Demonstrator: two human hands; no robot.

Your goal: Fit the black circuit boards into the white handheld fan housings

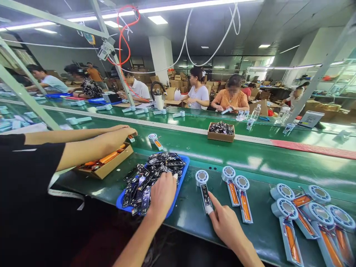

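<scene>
My left hand [164, 194] reaches into a blue tray [120, 202] heaped with black circuit boards [144, 185]. Its fingers are curled together over the pile; whether a board is between them is hidden. On the bench, my right hand [226, 220] holds the handle of a light-blue handheld fan [201, 178] between thumb and index finger. A black circuit board [205, 194] lies in that fan's handle. White covers show on both thumbs. Just right of it lie two more handheld fans [241, 182] with orange batteries in their open handles.
Several more fans [285, 207] cluster at the right. A co-worker's arm [94, 146] reaches over a cardboard box [114, 163] of orange batteries at left. One fan [152, 138] and a box of boards [221, 137] sit on the green conveyor [183, 144]. People work across it.
</scene>
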